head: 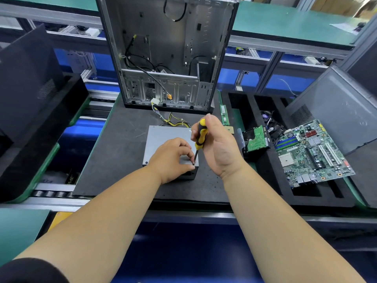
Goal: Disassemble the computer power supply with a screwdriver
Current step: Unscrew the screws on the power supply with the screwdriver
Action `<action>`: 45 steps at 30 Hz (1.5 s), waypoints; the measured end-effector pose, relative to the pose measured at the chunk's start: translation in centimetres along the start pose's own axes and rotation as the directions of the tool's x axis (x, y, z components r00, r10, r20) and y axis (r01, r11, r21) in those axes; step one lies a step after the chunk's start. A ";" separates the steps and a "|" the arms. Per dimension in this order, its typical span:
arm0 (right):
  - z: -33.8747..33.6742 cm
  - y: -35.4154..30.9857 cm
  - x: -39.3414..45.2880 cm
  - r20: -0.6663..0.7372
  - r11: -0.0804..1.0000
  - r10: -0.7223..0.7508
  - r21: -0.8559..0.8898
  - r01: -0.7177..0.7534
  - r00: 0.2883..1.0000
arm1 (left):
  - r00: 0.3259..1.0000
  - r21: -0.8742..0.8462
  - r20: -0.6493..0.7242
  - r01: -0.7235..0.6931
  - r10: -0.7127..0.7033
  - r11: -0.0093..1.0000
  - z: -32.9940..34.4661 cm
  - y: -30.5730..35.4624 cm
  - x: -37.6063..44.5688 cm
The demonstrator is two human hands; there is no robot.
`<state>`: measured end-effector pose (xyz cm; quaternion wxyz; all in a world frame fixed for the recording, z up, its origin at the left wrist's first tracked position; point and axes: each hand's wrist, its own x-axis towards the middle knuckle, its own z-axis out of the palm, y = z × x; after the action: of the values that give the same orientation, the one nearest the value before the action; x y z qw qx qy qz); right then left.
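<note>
A grey metal power supply [161, 135] lies flat on the black foam mat [114, 152], its yellow and black cables [173, 120] trailing toward the case behind it. My right hand [218, 144] grips a yellow and black screwdriver [199, 137], held nearly upright with its tip on the near right corner of the supply's top. My left hand [173, 158] rests on that same corner, thumb and forefinger pinched around the shaft near the tip. Whatever is under the tip is hidden by my fingers.
An open, gutted computer case [169, 48] stands upright behind the supply. To the right, a black foam tray [265, 174] holds a hard drive [256, 139], a fan, and a green motherboard [312, 152]. A memory stick [224, 114] lies near the case. Dark side panels lean at far left and right.
</note>
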<state>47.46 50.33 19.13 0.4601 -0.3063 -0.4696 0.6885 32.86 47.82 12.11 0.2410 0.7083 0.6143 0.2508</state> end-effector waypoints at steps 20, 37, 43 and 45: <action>-1.9 -0.7 0.3 -0.094 0.791 -0.047 -0.611 -0.021 0.994 | 0.995 -0.032 -0.080 0.048 -0.051 0.998 0.7 1.0 -0.5; -4.0 -3.5 -0.2 0.034 0.496 -0.029 -0.867 0.044 0.999 | 0.992 0.069 -0.062 0.118 -0.114 0.991 0.7 2.5 -1.2; -2.9 -4.6 0.1 0.175 0.442 0.008 -0.884 0.154 0.985 | 0.985 -0.044 -0.113 0.126 -0.131 0.991 1.1 2.3 -1.3; -2.3 -5.0 0.3 0.224 0.397 0.011 -0.895 0.201 0.975 | 0.982 -0.064 -0.128 0.130 -0.138 0.989 1.2 2.2 -1.3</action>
<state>51.07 52.19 22.93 0.2084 -0.4117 -0.8280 0.3186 35.18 46.23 12.54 0.2354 0.6402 0.6681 0.2972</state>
